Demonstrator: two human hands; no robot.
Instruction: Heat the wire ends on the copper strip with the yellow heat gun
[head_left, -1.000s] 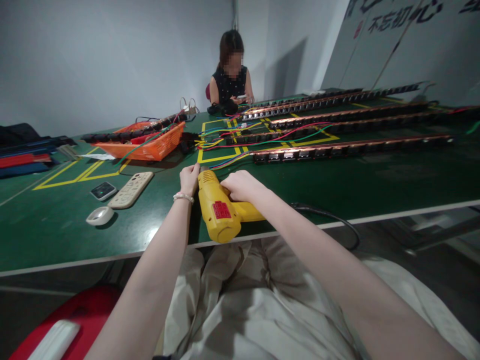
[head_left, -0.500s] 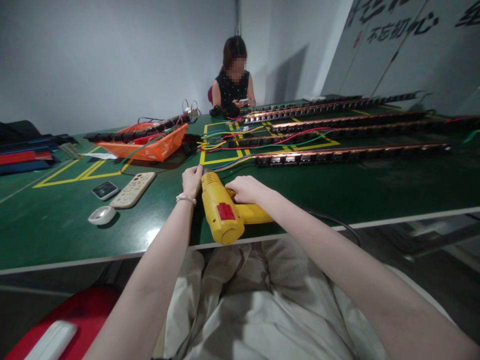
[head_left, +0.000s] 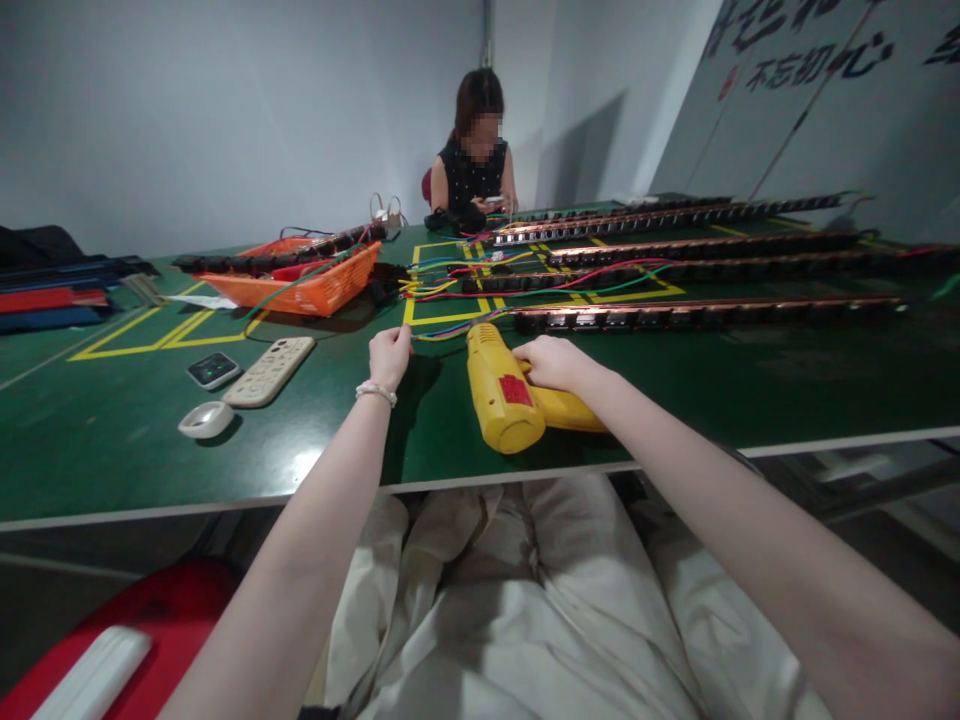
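A yellow power tool [head_left: 504, 392] with a red label lies on the green table [head_left: 112, 450] near its front edge. My right hand [head_left: 551, 362] grips its handle. My left hand [head_left: 390, 354], with a bead bracelet on the wrist, is closed in a loose fist just left of the tool and apart from it; I cannot see anything in it. Beyond the tool's nose lies a bundle of coloured wires [head_left: 450, 322] leading to a long black and copper socket strip [head_left: 705, 312].
Left of my hands lie a beige remote [head_left: 268, 371], a small black device [head_left: 214, 370] and a white round object [head_left: 205, 419]. An orange basket [head_left: 307, 285] stands behind. Several more socket strips [head_left: 675, 245] run across the right. A person [head_left: 472, 160] sits at the far end.
My right hand has shifted the yellow tool to the right, away from my left hand. My left hand has come off the tool's nose and stays near where it was.
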